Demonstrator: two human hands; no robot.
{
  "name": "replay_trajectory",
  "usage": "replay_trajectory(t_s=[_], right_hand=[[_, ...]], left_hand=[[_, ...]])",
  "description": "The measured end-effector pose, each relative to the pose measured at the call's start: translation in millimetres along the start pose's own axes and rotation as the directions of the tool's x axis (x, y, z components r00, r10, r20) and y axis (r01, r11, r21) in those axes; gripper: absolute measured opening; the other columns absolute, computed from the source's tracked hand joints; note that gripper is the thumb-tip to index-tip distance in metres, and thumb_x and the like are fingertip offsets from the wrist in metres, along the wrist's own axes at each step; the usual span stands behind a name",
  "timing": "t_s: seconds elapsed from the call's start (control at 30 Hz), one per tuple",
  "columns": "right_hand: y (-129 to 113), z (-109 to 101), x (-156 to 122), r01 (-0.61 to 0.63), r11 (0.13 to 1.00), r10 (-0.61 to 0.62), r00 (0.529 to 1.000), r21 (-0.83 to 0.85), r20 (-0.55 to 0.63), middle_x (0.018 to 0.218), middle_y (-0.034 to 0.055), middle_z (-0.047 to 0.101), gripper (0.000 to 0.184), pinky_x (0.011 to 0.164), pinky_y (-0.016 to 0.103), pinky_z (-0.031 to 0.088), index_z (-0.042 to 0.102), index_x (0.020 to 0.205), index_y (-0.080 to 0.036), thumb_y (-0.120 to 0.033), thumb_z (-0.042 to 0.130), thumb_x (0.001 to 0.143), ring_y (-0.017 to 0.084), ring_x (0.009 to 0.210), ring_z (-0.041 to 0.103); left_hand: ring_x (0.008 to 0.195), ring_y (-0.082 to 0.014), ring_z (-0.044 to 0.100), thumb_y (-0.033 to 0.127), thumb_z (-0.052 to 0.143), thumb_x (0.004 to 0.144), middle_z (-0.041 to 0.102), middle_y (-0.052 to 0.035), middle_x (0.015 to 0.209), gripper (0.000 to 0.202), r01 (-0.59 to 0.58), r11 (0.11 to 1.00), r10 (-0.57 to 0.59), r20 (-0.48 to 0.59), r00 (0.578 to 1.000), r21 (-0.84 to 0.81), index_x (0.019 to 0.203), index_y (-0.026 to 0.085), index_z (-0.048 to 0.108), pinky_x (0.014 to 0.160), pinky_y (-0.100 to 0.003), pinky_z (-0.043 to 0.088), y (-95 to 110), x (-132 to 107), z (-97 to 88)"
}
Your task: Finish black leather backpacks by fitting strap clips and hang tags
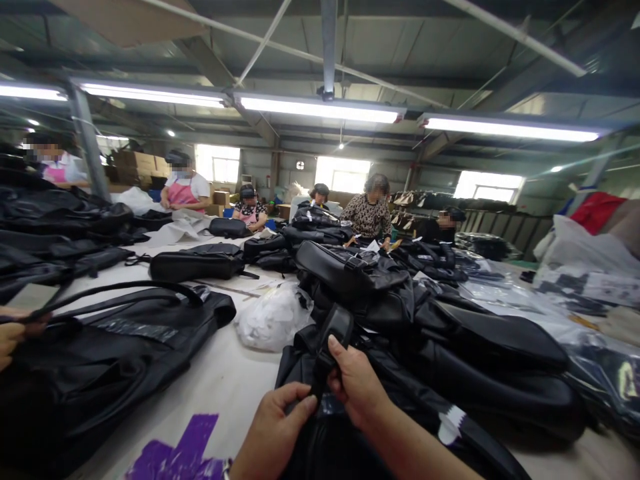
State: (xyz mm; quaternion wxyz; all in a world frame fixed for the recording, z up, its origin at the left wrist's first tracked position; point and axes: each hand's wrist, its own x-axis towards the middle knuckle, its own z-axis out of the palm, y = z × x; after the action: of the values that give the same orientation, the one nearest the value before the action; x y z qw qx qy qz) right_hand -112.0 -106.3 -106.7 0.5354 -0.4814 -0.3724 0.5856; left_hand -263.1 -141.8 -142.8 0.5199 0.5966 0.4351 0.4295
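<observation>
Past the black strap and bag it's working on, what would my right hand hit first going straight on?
Beyond the black strap and black bag, your right hand would likely meet the clear plastic bag of white material, though depth is unclear.

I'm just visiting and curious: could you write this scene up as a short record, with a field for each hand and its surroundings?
Left hand: pinching the lower part of a black strap
Right hand: holding the same strap higher up, thumb on top
Under the hands: a black bag
To their left: a clear plastic bag with white contents, on a pale table
To their right: heaped black bags
Left edge: another person's hand
Overhead: strip lights
</observation>
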Motion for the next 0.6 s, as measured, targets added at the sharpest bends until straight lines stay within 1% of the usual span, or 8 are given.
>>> replay_trajectory(t_s=[0.1, 0.2, 0.27, 0.33, 0.4, 0.47, 0.6], right_hand=[[1.4, 1.9, -2.3, -0.013, 1.0, 0.013, 1.0, 0.016, -0.001, 0.048, -0.0071, 0.044, 0.058, 0.033, 0.015, 0.018, 0.046, 0.068, -0.017, -0.072, 0.067, 0.065, 0.003, 0.034, 0.035], [-5.2, -2.1, -4.1, -0.022, 0.999, 0.022, 1.0, 0.043, -0.008, 0.048, -0.0074, 0.043, 0.057, 0.032, 0.015, 0.018, 0.046, 0.068, -0.018, -0.07, 0.067, 0.066, 0.003, 0.034, 0.036], [-10.6, -5.0, -4.8, -0.019, 0.999, 0.018, 1.0, 0.039, 0.007, 0.048, -0.0074, 0.043, 0.055, 0.032, 0.015, 0.016, 0.046, 0.068, -0.017, -0.068, 0.068, 0.067, 0.004, 0.034, 0.037], [-12.0, -5.6, -5.5, -0.009, 0.999, 0.008, 1.0, 0.039, 0.026, 0.048, -0.0074, 0.043, 0.055, 0.033, 0.015, 0.016, 0.046, 0.069, -0.017, -0.067, 0.068, 0.068, 0.004, 0.034, 0.037], [-8.2, -3.7, -6.4, -0.003, 0.999, 0.002, 0.999, 0.032, 0.042, 0.048, -0.0073, 0.044, 0.054, 0.033, 0.015, 0.018, 0.046, 0.069, -0.017, -0.067, 0.068, 0.068, 0.004, 0.035, 0.037], [-1.4, -1.1, -7.2, -0.004, 1.0, 0.003, 0.998, 0.011, 0.059, 0.048, -0.0071, 0.044, 0.055, 0.033, 0.015, 0.019, 0.047, 0.068, -0.017, -0.068, 0.067, 0.068, 0.004, 0.034, 0.037], [4.8, -1.5, -7.6, -0.012, 1.0, 0.013, 0.996, -0.01, 0.084, 0.049, -0.0067, 0.044, 0.056, 0.033, 0.016, 0.017, 0.048, 0.067, -0.016, -0.07, 0.064, 0.07, 0.003, 0.034, 0.035]], left_hand=[[0.085, -0.0219, 0.063, 0.04, 0.059, 0.085, 0.073, -0.0036, 0.086, 0.027, -0.057, 0.998, 0.057, -0.017, 0.998, 0.006, 0.087, 0.018, 0.074, 0.078, -0.027, 0.046, 9.8, 4.1, 5.6], [0.08, -0.0214, 0.064, 0.042, 0.059, 0.086, 0.073, -0.0039, 0.084, 0.031, -0.025, 0.999, 0.026, -0.042, 0.999, 0.023, 0.096, 0.017, 0.074, 0.073, -0.027, 0.047, 11.8, 6.4, 6.7], [0.079, -0.0212, 0.064, 0.044, 0.058, 0.086, 0.073, -0.0042, 0.084, 0.035, -0.001, 1.0, 0.001, -0.036, 0.999, 0.007, 0.103, 0.017, 0.073, 0.073, -0.028, 0.047, 8.0, 5.9, 6.0], [0.08, -0.021, 0.064, 0.045, 0.058, 0.086, 0.073, -0.0043, 0.085, 0.036, 0.013, 1.0, -0.013, -0.036, 0.999, -0.009, 0.105, 0.017, 0.073, 0.075, -0.028, 0.047, 3.8, 5.3, 6.1], [0.08, -0.021, 0.064, 0.044, 0.059, 0.086, 0.073, -0.0046, 0.085, 0.035, 0.013, 0.999, -0.014, -0.044, 0.999, -0.032, 0.104, 0.018, 0.073, 0.074, -0.028, 0.047, 2.0, 6.3, 7.9], [0.082, -0.0216, 0.064, 0.043, 0.06, 0.085, 0.074, -0.0054, 0.086, 0.034, -0.013, 0.997, 0.008, -0.061, 0.998, -0.073, 0.102, 0.017, 0.074, 0.075, -0.028, 0.047, 3.0, 9.5, 10.5], [0.088, -0.0232, 0.064, 0.041, 0.06, 0.086, 0.074, -0.0072, 0.094, 0.033, -0.069, 0.988, 0.063, -0.051, 0.997, -0.135, 0.103, 0.016, 0.073, 0.082, -0.03, 0.047, 4.9, 15.0, 11.7]])
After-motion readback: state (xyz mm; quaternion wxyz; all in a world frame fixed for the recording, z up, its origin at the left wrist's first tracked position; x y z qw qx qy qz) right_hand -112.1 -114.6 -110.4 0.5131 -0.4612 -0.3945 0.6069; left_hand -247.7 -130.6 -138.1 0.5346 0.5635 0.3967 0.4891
